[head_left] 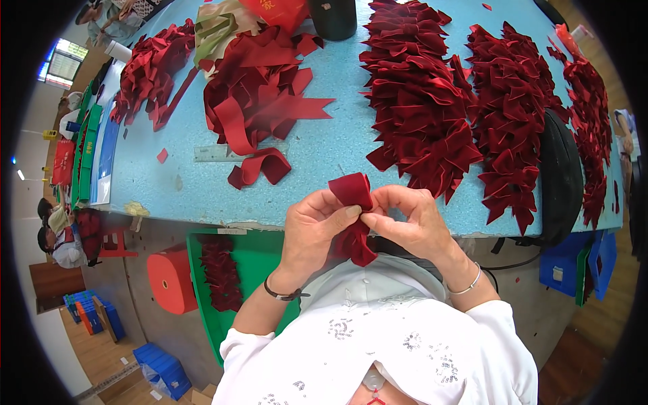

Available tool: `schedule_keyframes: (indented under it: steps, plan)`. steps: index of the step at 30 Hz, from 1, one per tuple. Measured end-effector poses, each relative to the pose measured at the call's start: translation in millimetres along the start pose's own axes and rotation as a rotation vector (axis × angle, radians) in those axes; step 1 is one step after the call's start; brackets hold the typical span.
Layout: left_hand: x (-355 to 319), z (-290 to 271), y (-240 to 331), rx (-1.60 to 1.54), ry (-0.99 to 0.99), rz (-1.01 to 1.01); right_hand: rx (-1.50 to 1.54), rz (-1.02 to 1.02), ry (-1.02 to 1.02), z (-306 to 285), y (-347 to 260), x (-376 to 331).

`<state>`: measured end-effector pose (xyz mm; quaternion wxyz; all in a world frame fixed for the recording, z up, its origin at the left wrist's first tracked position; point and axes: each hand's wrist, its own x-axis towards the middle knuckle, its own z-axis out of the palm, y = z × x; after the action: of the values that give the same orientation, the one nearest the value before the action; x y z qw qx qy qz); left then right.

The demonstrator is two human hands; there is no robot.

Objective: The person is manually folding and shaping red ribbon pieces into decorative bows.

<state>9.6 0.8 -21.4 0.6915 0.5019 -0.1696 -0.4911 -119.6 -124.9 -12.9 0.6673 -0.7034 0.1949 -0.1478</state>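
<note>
Just in front of the table's near edge, a dark red velvet ribbon bow is held between both hands. My left hand is closed, with its thumb pressed on the middle of the bow. From the other side my right hand pinches the same spot with thumb and forefinger. One loop stands up above the fingers and the other end hangs below them. Beyond the hands lies a pile of loose cut red ribbon, with a curled strip near a clear ruler.
Rows of finished-looking red bows cover the right of the blue table. A black bag lies among them, and a black cup stands at the back. Below the edge are a green bin and a red stool.
</note>
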Motion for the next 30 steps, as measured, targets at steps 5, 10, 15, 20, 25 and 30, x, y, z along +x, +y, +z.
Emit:
schedule_keyframes:
  steps: [5,10,15,20,25,30]
  plan:
    - [-1,5,0,0.055,-0.007,0.055,0.132,0.099,-0.009,-3,11,3]
    - [2,3,1,0.094,0.085,0.130,-0.066,-0.114,0.190,7,3,-4]
    - [0,6,-1,0.095,0.128,0.168,-0.380,-0.421,0.260,17,10,-9]
    - [-3,7,0,0.051,0.138,0.177,-0.429,-0.486,0.223,16,3,-14]
    - [-3,10,-5,0.023,0.164,0.221,-0.552,-0.596,0.316,21,14,-10]
    - [-5,6,-7,-0.105,0.121,0.133,-0.209,-0.252,0.235,14,7,-17]
